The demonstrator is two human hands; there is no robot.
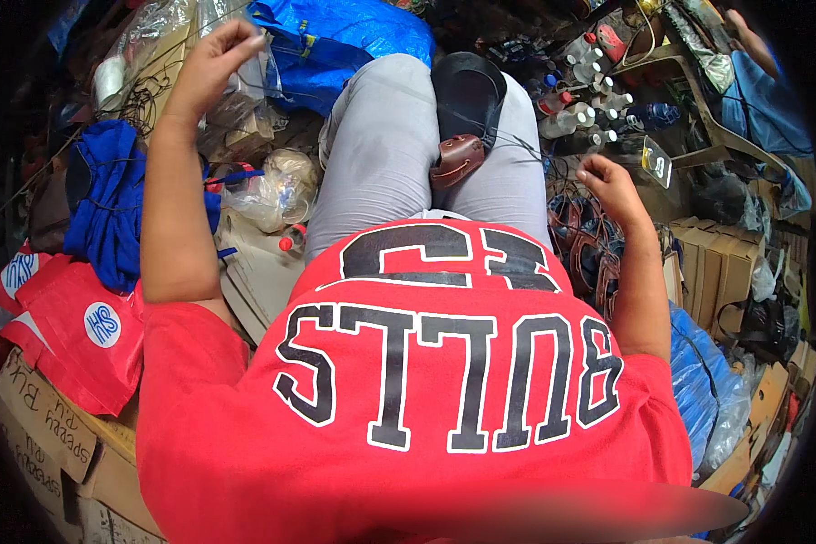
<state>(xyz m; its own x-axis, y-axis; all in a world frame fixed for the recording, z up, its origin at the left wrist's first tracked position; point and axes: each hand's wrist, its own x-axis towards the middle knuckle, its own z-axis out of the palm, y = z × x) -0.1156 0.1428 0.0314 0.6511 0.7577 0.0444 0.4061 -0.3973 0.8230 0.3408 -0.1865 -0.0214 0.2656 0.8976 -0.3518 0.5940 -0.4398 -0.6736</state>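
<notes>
Across my thighs lies a black shoe sole [468, 95], and a brown leather shoe upper piece [459, 160] sits at its near end. Dark thread [517, 142] trails from the leather toward the right. My left hand [222, 59] is raised out at the far left, beside a blue plastic bag, with fingers curled in a pinch. Lower on the right, my right hand [613, 189] is also pinched closed, apart from the shoe. Whatever either hand's fingers hold is too fine to make out.
Several small capped bottles [585, 95] stand at the far right. Brown leather shoe parts [589, 238] lie near my right forearm. Cardboard boxes [712, 272] are stacked right. A blue plastic bag [354, 45], blue cloth [109, 208] and red bags [77, 322] crowd the left.
</notes>
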